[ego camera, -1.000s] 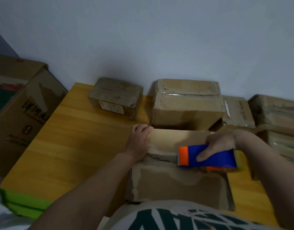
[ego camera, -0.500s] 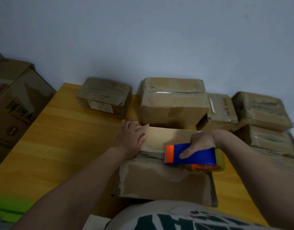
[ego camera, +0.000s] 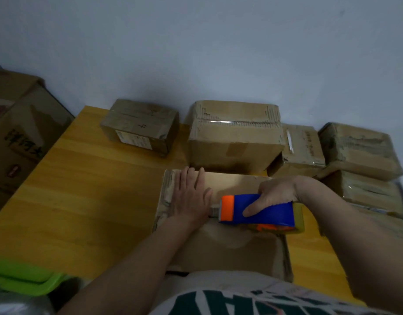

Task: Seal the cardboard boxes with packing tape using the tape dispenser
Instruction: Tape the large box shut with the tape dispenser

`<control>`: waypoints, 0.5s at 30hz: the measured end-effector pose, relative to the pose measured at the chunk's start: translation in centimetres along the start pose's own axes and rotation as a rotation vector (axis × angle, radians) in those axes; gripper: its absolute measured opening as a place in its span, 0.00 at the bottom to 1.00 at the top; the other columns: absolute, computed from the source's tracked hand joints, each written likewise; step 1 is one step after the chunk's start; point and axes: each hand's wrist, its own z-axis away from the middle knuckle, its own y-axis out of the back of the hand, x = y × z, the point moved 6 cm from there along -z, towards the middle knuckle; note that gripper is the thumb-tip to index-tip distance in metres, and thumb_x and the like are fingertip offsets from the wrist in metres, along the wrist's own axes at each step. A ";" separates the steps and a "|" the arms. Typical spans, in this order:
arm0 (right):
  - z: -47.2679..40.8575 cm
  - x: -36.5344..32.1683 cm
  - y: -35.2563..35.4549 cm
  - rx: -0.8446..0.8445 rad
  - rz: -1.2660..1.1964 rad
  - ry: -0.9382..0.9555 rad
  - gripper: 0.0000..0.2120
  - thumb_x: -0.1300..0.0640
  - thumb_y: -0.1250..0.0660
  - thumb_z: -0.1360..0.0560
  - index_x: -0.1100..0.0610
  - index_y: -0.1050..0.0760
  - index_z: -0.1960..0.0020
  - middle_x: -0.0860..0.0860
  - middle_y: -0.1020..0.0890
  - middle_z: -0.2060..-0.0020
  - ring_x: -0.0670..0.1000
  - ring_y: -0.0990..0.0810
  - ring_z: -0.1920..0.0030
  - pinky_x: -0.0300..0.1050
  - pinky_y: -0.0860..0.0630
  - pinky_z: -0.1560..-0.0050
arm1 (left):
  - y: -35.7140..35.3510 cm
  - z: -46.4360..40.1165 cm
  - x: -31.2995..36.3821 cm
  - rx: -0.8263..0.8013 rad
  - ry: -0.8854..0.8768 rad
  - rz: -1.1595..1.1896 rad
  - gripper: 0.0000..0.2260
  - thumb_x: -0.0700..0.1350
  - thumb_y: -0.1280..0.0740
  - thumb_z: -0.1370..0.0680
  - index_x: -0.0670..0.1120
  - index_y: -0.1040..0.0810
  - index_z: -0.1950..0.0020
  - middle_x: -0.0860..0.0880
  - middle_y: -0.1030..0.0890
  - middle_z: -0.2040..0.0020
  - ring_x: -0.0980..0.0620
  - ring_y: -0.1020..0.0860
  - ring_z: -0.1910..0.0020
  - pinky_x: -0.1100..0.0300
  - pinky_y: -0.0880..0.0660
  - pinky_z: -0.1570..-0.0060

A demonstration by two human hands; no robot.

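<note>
Two hands work the nearest brown cardboard box (ego camera: 221,244) on the yellow wooden bench (ego camera: 87,192): the left hand (ego camera: 191,196) lies flat, fingers straight, pressing the flaps, while the right hand (ego camera: 273,196) grips the blue-and-orange tape dispenser (ego camera: 257,210) over the centre seam. Taping seems underway; next, a steady pull along the seam. Other taped boxes (ego camera: 234,135) sit behind.

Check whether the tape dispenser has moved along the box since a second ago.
Yes. The tape dispenser has slid left along the box seam, its orange nose now reaching the left hand pressing the flap.
</note>
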 end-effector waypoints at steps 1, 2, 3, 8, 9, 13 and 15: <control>0.2 0.5 0.2 -0.004 -0.002 0.000 0.23 0.37 0.27 0.34 0.49 0.28 0.48 0.50 0.18 0.51 0.50 0.17 0.54 0.40 0.20 0.60 | 0.0 0.0 -0.1 -0.004 -0.003 0.007 0.29 0.58 0.59 0.20 0.46 0.47 0.22 0.39 0.41 0.24 0.42 0.46 0.24 0.48 0.58 0.26; 0.6 1.2 0.5 -0.011 0.005 -0.002 0.25 0.37 0.27 0.35 0.48 0.28 0.46 0.50 0.18 0.50 0.50 0.17 0.53 0.41 0.19 0.58 | -0.1 0.1 -0.2 -0.012 -0.006 0.008 0.30 0.59 0.59 0.20 0.46 0.47 0.22 0.40 0.42 0.24 0.42 0.47 0.24 0.48 0.58 0.26; 1.0 2.2 0.8 -0.017 0.006 -0.009 0.26 0.36 0.26 0.36 0.47 0.28 0.45 0.49 0.18 0.50 0.50 0.17 0.52 0.42 0.19 0.57 | -0.1 0.1 -0.2 -0.017 -0.010 0.002 0.30 0.59 0.59 0.21 0.46 0.48 0.22 0.40 0.43 0.24 0.42 0.48 0.24 0.48 0.59 0.26; 3.0 8.1 2.2 -0.002 0.056 -0.131 0.32 0.34 0.25 0.44 0.51 0.24 0.47 0.49 0.17 0.53 0.49 0.17 0.53 0.41 0.22 0.58 | 0.0 0.1 -0.2 -0.024 -0.012 -0.038 0.31 0.58 0.59 0.21 0.45 0.47 0.22 0.39 0.42 0.25 0.40 0.47 0.25 0.47 0.60 0.26; 3.0 8.6 2.1 -0.007 0.048 -0.145 0.33 0.34 0.25 0.43 0.51 0.25 0.46 0.49 0.17 0.52 0.50 0.18 0.52 0.42 0.22 0.56 | 0.1 0.1 -0.1 -0.023 -0.018 -0.041 0.31 0.58 0.58 0.22 0.44 0.47 0.22 0.38 0.42 0.25 0.40 0.46 0.25 0.47 0.59 0.26; 2.3 8.9 1.0 -0.010 -0.005 -0.138 0.35 0.35 0.25 0.44 0.52 0.26 0.43 0.50 0.18 0.49 0.52 0.19 0.49 0.47 0.20 0.48 | 0.0 -0.2 -0.3 -0.047 -0.063 -0.065 0.31 0.58 0.58 0.22 0.45 0.49 0.21 0.39 0.44 0.24 0.40 0.48 0.25 0.47 0.60 0.26; 2.0 9.0 0.4 -0.003 -0.058 -0.115 0.33 0.36 0.24 0.43 0.51 0.26 0.45 0.50 0.17 0.51 0.51 0.17 0.52 0.44 0.19 0.55 | 0.4 -0.6 -0.6 -0.049 -0.118 -0.063 0.31 0.58 0.58 0.22 0.46 0.50 0.21 0.40 0.45 0.24 0.42 0.50 0.24 0.50 0.64 0.27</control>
